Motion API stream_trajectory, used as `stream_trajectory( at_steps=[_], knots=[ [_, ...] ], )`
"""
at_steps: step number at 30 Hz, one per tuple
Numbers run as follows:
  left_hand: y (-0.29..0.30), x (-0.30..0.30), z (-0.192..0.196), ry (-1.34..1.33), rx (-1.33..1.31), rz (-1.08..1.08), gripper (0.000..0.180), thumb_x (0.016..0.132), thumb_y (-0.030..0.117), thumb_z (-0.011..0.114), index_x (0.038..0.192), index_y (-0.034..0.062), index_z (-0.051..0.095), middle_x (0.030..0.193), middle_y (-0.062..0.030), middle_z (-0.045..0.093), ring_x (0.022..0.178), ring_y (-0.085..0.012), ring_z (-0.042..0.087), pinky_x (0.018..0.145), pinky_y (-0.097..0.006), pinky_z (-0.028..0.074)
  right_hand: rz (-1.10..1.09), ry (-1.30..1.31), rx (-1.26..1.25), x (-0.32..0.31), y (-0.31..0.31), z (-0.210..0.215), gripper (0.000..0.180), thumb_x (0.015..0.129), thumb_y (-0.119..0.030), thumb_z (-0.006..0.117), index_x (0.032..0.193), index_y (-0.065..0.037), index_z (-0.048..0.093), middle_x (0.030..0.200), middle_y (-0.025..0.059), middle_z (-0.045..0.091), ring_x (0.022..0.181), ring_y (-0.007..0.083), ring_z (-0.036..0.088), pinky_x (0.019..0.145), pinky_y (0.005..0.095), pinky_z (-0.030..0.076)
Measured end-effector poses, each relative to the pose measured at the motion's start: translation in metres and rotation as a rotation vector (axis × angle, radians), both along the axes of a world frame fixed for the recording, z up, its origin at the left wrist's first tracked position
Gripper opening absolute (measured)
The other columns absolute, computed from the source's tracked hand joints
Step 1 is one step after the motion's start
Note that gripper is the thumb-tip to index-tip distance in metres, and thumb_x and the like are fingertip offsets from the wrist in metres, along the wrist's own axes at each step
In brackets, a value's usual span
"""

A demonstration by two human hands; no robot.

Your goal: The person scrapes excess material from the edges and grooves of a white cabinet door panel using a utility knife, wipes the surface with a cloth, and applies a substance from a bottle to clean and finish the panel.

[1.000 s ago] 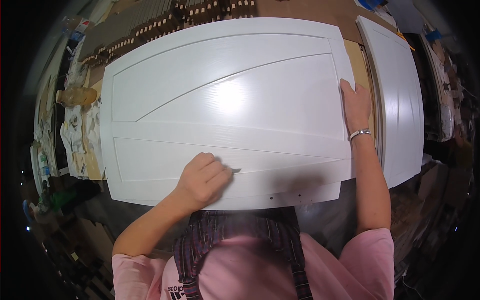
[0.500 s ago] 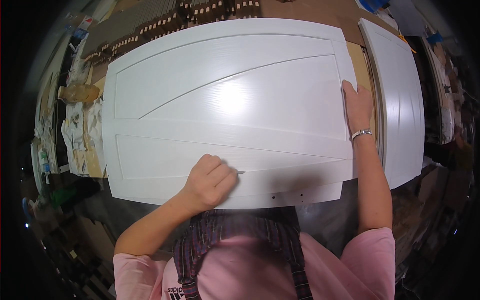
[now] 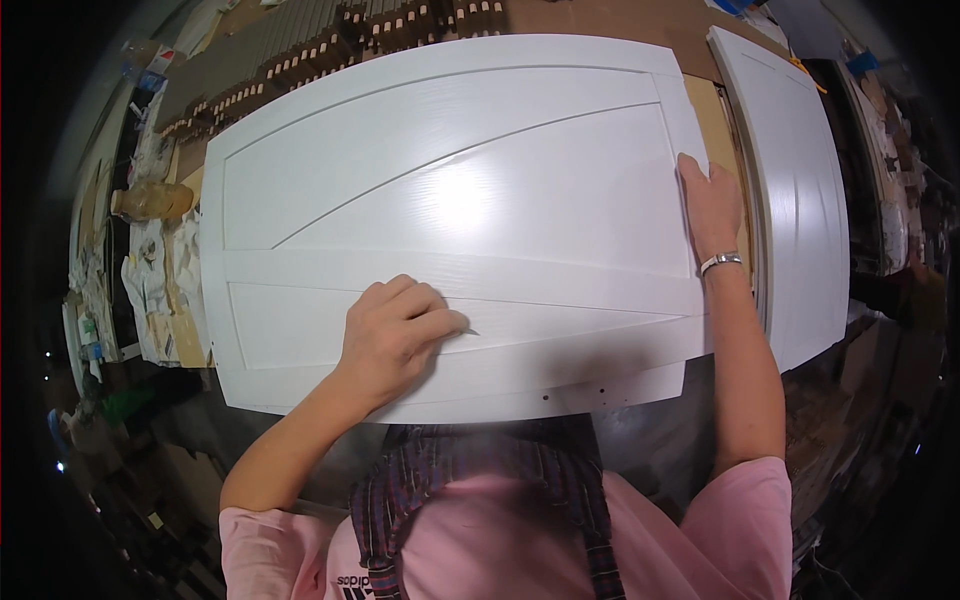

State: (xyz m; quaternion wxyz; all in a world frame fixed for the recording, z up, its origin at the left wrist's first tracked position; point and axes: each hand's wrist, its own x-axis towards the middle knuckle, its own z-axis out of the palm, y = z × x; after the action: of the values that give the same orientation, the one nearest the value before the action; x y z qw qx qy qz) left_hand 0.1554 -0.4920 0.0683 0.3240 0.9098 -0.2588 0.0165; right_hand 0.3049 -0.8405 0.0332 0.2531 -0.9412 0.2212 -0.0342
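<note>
A large white panel (image 3: 560,230) with raised framing and diagonal grooves lies flat in front of me. My left hand (image 3: 393,330) rests over its lower middle, fingers closed around a small pointed tool. Only the thin grey tip of the pointed tool (image 3: 473,332) shows past my fingers, close to the lower groove; the rest is hidden in the hand. At the panel's right edge, my right hand (image 3: 712,205) grips the border, thumb on top and fingers over the side. Small dark holes dot the panel's near edge.
A second white panel (image 3: 795,190) lies to the right, beyond a narrow gap. Behind the main panel, many brown strips with pale ends (image 3: 330,50) are stacked. On the left stand a yellowish plastic bottle (image 3: 155,202) and crumpled white paper (image 3: 150,290).
My left hand has moved slightly up and to the left, turning so that more of the fingers and the tool's tip show. My right hand keeps its hold on the edge.
</note>
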Motion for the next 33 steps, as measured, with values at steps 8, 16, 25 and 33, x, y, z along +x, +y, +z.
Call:
stream_trajectory(
  at_steps=[8,16,25,33],
  knots=[
    [0.002,0.023,-0.003,0.031,-0.031,-0.305,0.021,0.068,0.000,0.065,0.084,0.0132,0.066,0.082,0.0007,0.060,0.078,-0.0204,0.059,0.062,-0.035,0.050,-0.004,0.003,0.018,0.000,0.000,0.003,0.051,0.077,-0.044,0.061,0.067,0.005,0.050,0.069,0.0221,0.058,0.064,0.0348,0.055,0.065,0.0467,0.047],
    [0.004,0.034,0.008,0.247,-0.002,-0.350,0.019,0.065,-0.004,0.069,0.081,0.0071,0.069,0.074,-0.0043,0.058,0.071,-0.0247,0.059,0.059,-0.036,0.047,0.020,0.026,0.002,0.000,0.000,0.001,0.049,0.078,-0.043,0.061,0.069,0.005,0.054,0.069,0.0215,0.060,0.064,0.0352,0.057,0.067,0.0475,0.049],
    [0.013,0.004,0.023,0.375,-0.283,0.107,0.009,0.079,0.005,0.071,0.086,0.0041,0.066,0.081,-0.0057,0.061,0.080,-0.0203,0.062,0.067,-0.033,0.048,0.017,0.095,-0.025,0.004,-0.001,0.006,0.045,0.081,-0.039,0.063,0.084,0.006,0.064,0.084,0.0235,0.065,0.079,0.0393,0.064,0.075,0.0481,0.052],
    [-0.009,-0.050,0.038,0.358,-1.329,0.306,0.011,0.084,0.003,0.070,0.094,0.0059,0.066,0.110,-0.0103,0.065,0.109,-0.0272,0.056,0.107,-0.041,0.035,1.194,-0.211,0.726,-0.093,0.116,0.068,0.038,0.074,-0.013,0.080,0.108,-0.003,0.064,0.104,0.0157,0.060,0.095,0.0315,0.059,0.080,0.0374,0.052]
  ],
)
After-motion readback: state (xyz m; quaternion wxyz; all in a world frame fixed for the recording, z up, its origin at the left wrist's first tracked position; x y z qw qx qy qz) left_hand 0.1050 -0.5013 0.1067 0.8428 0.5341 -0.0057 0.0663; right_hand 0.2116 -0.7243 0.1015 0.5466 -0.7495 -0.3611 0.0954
